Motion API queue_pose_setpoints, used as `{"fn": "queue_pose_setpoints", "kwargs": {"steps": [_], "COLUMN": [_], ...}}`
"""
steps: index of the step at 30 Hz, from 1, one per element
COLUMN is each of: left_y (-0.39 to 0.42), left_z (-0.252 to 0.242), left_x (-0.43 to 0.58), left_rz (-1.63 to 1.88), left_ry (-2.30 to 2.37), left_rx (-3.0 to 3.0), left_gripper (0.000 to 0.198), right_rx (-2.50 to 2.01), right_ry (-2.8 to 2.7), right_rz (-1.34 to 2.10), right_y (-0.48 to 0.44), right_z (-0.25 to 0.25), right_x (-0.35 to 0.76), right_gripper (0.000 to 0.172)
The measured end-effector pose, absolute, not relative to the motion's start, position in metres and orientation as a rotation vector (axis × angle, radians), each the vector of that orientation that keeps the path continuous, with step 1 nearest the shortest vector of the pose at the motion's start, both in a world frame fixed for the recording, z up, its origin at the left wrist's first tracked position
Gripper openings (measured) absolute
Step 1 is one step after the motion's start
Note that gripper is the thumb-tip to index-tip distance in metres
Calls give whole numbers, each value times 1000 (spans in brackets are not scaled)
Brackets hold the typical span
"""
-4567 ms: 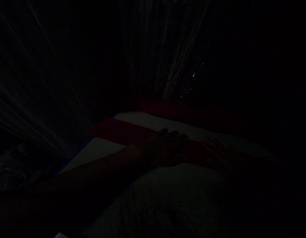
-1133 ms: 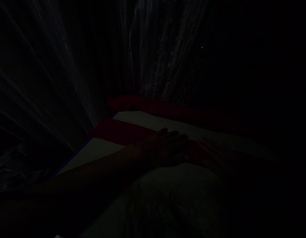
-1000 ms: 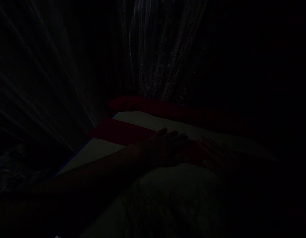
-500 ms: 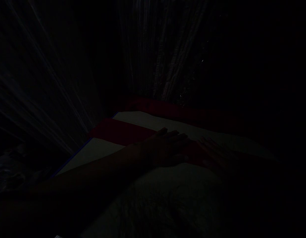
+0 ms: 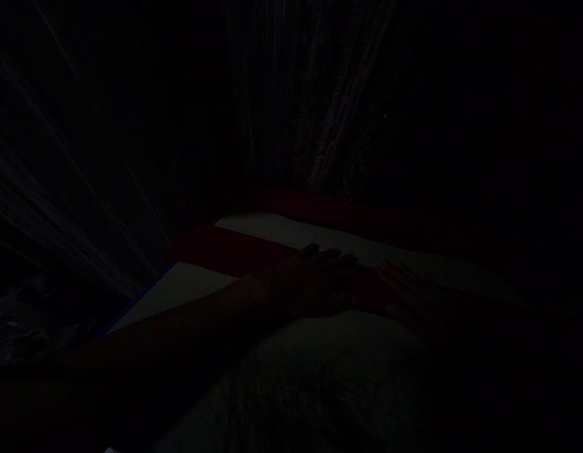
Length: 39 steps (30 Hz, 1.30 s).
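The view is very dark. My left hand (image 5: 320, 283) lies flat with its fingers stretched out across a strip of red cloth (image 5: 230, 248). My right hand (image 5: 412, 292) rests at the other side, fingers extended towards my left hand, a small gap between them. Under the red strip is a pale surface (image 5: 187, 286) with a blue edge (image 5: 140, 299) on the left. Neither hand visibly grasps anything. Most of the right palm and forearm is lost in shadow.
Behind the pale surface runs a dark red band (image 5: 310, 204). Faint hanging strands (image 5: 333, 119) show beyond it, with streaked folds (image 5: 74, 189) at the left. Crumpled shiny material (image 5: 17, 333) lies at the lower left.
Both hands stay in nearly the same place. The picture is slightly dimmer, and light on the streaked folds at the left has shifted.
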<state>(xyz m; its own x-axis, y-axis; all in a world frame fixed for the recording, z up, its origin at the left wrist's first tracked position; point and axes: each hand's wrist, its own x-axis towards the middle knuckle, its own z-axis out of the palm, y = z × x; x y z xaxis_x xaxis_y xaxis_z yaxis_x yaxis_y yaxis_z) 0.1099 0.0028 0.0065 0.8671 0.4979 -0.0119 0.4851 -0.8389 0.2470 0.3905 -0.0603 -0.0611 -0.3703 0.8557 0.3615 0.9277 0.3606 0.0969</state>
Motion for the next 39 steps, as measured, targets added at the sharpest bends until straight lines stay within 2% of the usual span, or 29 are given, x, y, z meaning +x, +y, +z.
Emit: {"fn": "queue_pose_setpoints", "kwargs": {"steps": [3,9,16,25,39], "left_y": [3,3,3,2,1], "left_z": [8,8,6,7,9], "left_x": [110,110,111,111,109], "left_rz": [59,59,83,76,73], "left_ry": [754,751,749,757,757], "left_rx": [2802,2798,2805,2810,2804], "left_gripper": [75,75,75,74,72], "right_rx": [-1494,-1412,-1463,-1536,-1478], "right_ry": [-2416,-2499,-2388,-2441,-2425], "right_rz": [-485,-579,-505,-415,-481], "right_y": [-56,-45,-53,-52,-53], "right_z": [-67,-74,-71,-70,-71], "right_x": [400,416,401,407,404], "right_gripper": [56,65,55,59,58]}}
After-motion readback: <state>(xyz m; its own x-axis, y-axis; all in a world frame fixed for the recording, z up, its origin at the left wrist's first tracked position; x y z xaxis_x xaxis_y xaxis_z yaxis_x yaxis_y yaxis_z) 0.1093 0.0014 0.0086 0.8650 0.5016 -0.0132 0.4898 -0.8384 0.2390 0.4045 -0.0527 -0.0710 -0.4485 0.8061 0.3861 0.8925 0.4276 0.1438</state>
